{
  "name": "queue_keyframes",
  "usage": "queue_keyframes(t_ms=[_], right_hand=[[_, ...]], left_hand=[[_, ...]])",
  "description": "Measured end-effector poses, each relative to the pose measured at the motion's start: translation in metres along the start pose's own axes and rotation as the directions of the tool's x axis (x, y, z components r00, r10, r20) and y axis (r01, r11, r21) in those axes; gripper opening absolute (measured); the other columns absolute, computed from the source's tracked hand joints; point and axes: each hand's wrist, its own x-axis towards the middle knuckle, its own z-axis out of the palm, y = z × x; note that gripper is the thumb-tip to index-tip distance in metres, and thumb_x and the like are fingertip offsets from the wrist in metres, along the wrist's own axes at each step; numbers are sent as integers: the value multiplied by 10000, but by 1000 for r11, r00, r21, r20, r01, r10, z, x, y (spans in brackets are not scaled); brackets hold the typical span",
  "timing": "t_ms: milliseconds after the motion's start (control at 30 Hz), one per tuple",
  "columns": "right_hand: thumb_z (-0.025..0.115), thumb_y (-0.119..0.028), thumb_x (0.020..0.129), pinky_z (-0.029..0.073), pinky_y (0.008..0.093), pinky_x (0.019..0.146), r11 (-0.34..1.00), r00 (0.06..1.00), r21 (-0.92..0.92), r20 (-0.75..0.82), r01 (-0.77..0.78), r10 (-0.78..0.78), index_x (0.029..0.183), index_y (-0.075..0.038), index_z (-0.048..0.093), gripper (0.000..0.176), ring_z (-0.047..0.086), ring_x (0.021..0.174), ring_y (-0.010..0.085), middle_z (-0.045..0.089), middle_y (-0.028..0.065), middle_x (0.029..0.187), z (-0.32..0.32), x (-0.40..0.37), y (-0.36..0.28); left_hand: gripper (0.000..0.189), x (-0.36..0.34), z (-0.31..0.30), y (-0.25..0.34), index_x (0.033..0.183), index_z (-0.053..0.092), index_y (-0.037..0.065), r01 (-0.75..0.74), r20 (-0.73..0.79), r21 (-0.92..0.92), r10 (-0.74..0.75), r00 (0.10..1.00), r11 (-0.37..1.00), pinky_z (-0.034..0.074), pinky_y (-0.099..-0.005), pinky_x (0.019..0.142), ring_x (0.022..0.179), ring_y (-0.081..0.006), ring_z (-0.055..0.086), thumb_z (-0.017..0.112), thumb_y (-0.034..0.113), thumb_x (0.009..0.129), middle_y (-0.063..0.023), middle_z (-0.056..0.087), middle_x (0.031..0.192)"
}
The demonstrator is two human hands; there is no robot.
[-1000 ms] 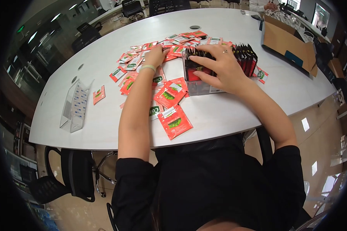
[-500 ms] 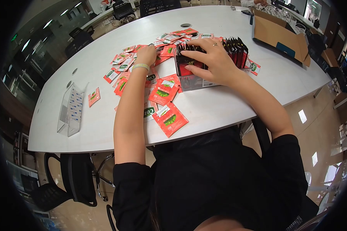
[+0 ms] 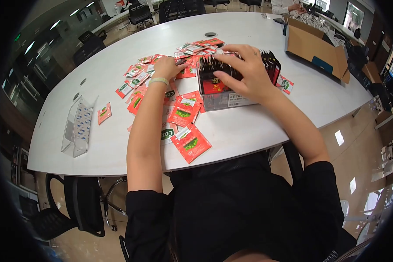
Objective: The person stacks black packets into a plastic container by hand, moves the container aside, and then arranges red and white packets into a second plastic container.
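Sachets (image 3: 191, 144) overlap, uncountable, on one white table (image 3: 236, 135). One open cardboard box (image 3: 308, 50) sits rear right. Two clear containers follow: a bin (image 3: 214, 104) of upright dark packets (image 3: 212, 65), and a holder (image 3: 76, 126) at left. The right hand (image 3: 251, 72) arches over the bin, thumb and fingers apart, baring more front label than before; the left hand (image 3: 167, 69) reaches down among sachets, grip unclear.
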Motion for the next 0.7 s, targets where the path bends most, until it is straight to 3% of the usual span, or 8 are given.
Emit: queue_keyframes(t_ms=[67, 100, 133, 200, 367, 433, 567, 700], right_hand=[[676, -297, 749, 336, 392, 862, 1000, 999, 3, -50, -8, 8, 1016, -124, 630, 321, 502, 989, 240, 545, 60, 1069, -3, 2, 2], [671, -290, 754, 335, 390, 866, 1000, 998, -18, -69, -9, 8, 1005, -128, 635, 301, 504, 983, 242, 547, 60, 1069, -2, 1, 4], [672, -292, 750, 333, 392, 872, 999, 997, -32, -73, -19, 17, 1000, -132, 638, 299, 506, 988, 245, 552, 62, 1065, -1, 1, 5], [674, -296, 746, 331, 393, 873, 1000, 996, -12, -90, -26, 25, 997, -136, 636, 301, 507, 999, 247, 555, 63, 1061, 1, -1, 7], [688, -259, 737, 324, 365, 872, 1000, 998, -15, -61, 6, -7, 1027, -114, 635, 328, 505, 982, 237, 551, 69, 1078, 3, -2, 6], [687, -258, 737, 319, 370, 878, 1000, 997, -9, -74, 29, -29, 1025, -115, 632, 326, 505, 991, 235, 551, 67, 1072, 4, -2, 6], [686, -255, 737, 315, 376, 890, 999, 998, -28, -64, 20, -22, 1026, -119, 628, 325, 506, 996, 234, 549, 67, 1067, 3, -2, 6], [687, -252, 734, 312, 384, 901, 999, 996, -19, -81, 28, -29, 1038, -125, 619, 336, 507, 993, 235, 547, 70, 1066, 5, -3, 6]], left_hand=[[731, -2, -18, 2, 788, 652, -29, 28, 199, -176, 8, 980, 984, 504, -379, 680, 793, -267, 652, 645, 685, 628, -164, 663, 791], [912, 6, -14, -4, 914, 600, -79, 114, 357, -219, -29, 934, 969, 499, -367, 683, 787, -259, 651, 671, 741, 523, -180, 659, 836], [1055, 3, -7, -7, 1070, 512, -104, 103, 287, -243, -29, 957, 964, 498, -358, 714, 830, -273, 645, 670, 765, 493, -213, 644, 921], [1123, 8, -9, -6, 1116, 465, -132, 123, 333, -162, -63, 941, 979, 491, -356, 790, 951, -304, 621, 659, 780, 489, -254, 612, 1015], [804, 7, -7, -6, 1081, 501, -106, 247, 361, -414, -91, 928, 876, 505, -356, 736, 832, -266, 658, 664, 562, 663, -211, 650, 939], [517, 8, -3, -5, 916, 587, -60, 119, 129, -175, -97, 987, 977, 516, -341, 640, 667, -233, 666, 652, 412, 715, -163, 671, 776], [399, 3, -19, 0, 653, 650, -2, 65, 201, -170, -30, 979, 983, 516, -354, 622, 624, -254, 654, 663, 397, 668, -137, 641, 603], [422, 3, -35, 19, 723, 662, -33, -24, 222, -19, 27, 975, 1000, 514, -367, 648, 677, -285, 655, 649, 384, 660, -184, 656, 721]])
